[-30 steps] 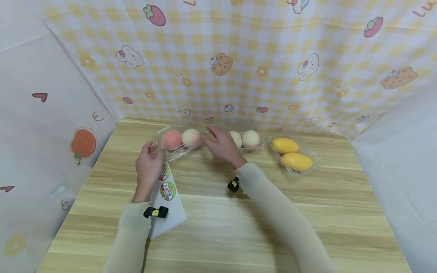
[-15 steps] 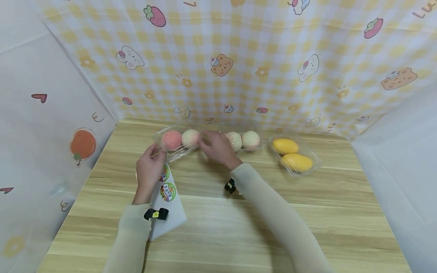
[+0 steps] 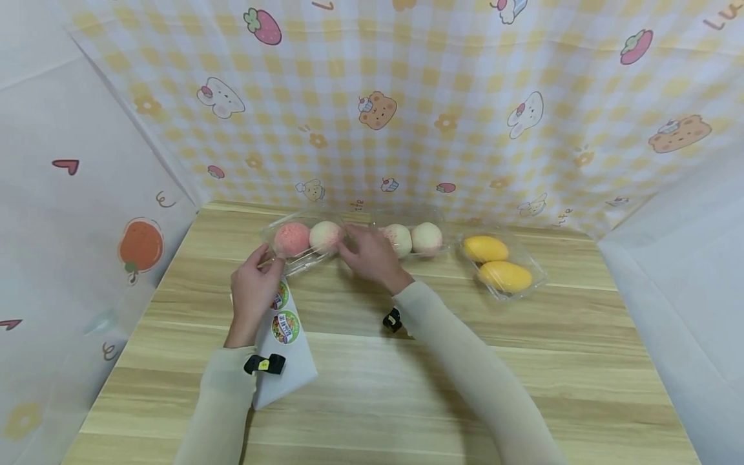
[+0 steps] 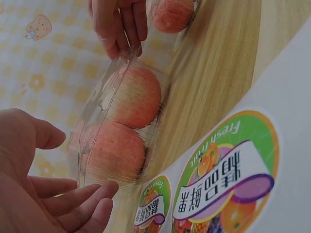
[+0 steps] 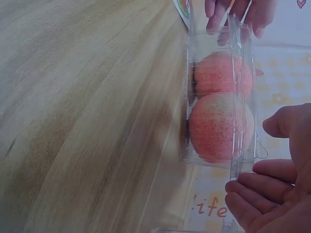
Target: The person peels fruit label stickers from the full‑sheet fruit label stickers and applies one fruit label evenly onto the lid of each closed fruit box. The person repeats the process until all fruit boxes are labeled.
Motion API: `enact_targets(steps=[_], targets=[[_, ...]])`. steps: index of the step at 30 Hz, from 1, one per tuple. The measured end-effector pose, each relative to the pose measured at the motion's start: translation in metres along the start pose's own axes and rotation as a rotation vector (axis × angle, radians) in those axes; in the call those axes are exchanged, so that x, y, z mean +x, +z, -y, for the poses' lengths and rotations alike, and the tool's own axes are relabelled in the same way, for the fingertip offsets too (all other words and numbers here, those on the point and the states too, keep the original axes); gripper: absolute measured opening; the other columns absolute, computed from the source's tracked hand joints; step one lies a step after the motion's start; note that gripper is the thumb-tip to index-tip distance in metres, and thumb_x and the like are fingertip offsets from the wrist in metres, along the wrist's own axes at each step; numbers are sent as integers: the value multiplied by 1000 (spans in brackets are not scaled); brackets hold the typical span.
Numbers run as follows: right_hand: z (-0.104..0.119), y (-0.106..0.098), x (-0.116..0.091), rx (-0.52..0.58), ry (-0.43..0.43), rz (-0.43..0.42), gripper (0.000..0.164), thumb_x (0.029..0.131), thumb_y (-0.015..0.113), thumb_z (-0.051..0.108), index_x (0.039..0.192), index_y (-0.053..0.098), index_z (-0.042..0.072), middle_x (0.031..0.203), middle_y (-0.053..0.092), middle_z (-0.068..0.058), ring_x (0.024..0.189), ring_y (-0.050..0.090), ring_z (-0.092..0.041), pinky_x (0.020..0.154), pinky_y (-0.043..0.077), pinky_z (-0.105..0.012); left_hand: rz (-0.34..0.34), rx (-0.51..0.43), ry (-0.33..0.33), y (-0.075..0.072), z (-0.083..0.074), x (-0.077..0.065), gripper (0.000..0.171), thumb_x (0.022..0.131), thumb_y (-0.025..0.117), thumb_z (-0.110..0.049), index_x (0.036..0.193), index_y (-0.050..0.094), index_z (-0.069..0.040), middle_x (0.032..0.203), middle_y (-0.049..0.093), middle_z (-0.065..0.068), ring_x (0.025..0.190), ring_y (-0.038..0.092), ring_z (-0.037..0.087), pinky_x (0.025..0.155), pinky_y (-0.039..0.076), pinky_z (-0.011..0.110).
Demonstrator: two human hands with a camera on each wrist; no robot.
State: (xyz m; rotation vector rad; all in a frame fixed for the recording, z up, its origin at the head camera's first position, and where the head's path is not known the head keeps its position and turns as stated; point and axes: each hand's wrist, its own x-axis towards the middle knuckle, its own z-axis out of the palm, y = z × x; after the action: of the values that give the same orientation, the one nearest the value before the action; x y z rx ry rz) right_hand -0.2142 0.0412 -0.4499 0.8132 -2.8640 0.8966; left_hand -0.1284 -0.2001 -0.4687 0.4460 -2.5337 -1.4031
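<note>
A lidded clear plastic fruit box (image 3: pixel 308 259) stands at the back left of the table. Inside lie two peaches, one pink (image 3: pixel 292 239) and one pale with a pink blush (image 3: pixel 325 237). My left hand (image 3: pixel 254 287) is at the box's left end; in the left wrist view its thumb and fingers are spread apart beside that end. At the right end is my right hand (image 3: pixel 372 255). Its fingertips (image 5: pixel 234 187) touch the box's rim in the right wrist view, while the thumb (image 5: pixel 277 124) stays apart from it.
Right of the hand stands a second clear box (image 3: pixel 415 216) with pale peaches (image 3: pixel 427 238). Farther right, another clear box (image 3: pixel 537 278) holds two yellow mangoes (image 3: pixel 506 276). A white sheet (image 3: pixel 290 371) with round fruit stickers (image 3: pixel 286 327) lies beneath the left forearm. A checked curtain (image 3: pixel 407 148) hangs behind.
My right hand has moved left and down to the right end of the peach box, showing more of the second box's peaches. The left hand has barely moved.
</note>
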Motion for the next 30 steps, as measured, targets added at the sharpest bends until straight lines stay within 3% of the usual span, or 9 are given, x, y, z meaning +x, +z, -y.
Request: enact_targets(steps=[2,5,8,11,13,15,21,26,30], targets=[[1,0,-2,-14,0,-5,48,110,64,29,149,65,1,146,69,-17,118,72,-31,112,53,-45,-1,1,8,0,0,0,60,110,64,-32,159,54,2,147,65,26,127,70,44,105,56,58],[2,-1,-6,-14,3,-3,48,110,65,27,150,64,0,147,68,-18,94,74,-33,100,57,-45,-3,-1,15,1,0,1,59,111,63,-33,158,54,2,145,67,26,126,71,44,105,56,58],[4,-3,-10,-27,-11,-9,47,109,66,26,147,66,-1,145,69,-19,72,65,-27,97,59,-44,-3,-1,18,1,0,1,59,111,63,-35,157,55,2,144,68,25,126,71,43,105,57,57],[5,-4,-14,-53,-27,-6,43,108,67,25,143,69,-1,121,78,-19,62,54,-18,88,60,-41,0,0,22,1,0,2,60,111,63,-37,157,56,2,143,68,25,125,71,42,104,57,57],[6,-5,-17,-72,-36,-8,41,108,67,24,140,71,-1,107,79,-17,58,48,-14,76,58,-41,3,2,25,1,0,2,60,111,63,-38,156,57,2,142,69,26,125,72,43,104,57,57],[7,-6,-20,-89,-47,-10,38,107,67,23,137,73,0,96,77,-16,55,42,-13,73,57,-42,3,2,28,1,0,2,61,111,64,-39,156,57,2,141,69,26,124,72,43,104,57,58],[9,-8,-29,-124,-109,-46,22,103,70,17,115,77,1,91,77,-12,66,56,-18,86,58,-47,-9,8,50,4,0,2,63,110,67,-42,153,60,3,139,70,28,121,73,45,102,58,58],[10,-10,-37,-141,-119,-36,28,103,69,16,123,76,-2,107,81,-16,88,76,-28,103,55,-50,-7,20,65,5,-2,2,62,108,70,-40,151,62,4,135,71,29,119,74,45,101,58,59],[11,-12,-44,-155,-116,-20,32,103,68,17,128,75,-2,102,80,-17,87,76,-30,110,51,-54,7,21,56,5,-3,1,61,108,70,-38,151,62,4,136,71,28,120,74,44,101,59,59]])
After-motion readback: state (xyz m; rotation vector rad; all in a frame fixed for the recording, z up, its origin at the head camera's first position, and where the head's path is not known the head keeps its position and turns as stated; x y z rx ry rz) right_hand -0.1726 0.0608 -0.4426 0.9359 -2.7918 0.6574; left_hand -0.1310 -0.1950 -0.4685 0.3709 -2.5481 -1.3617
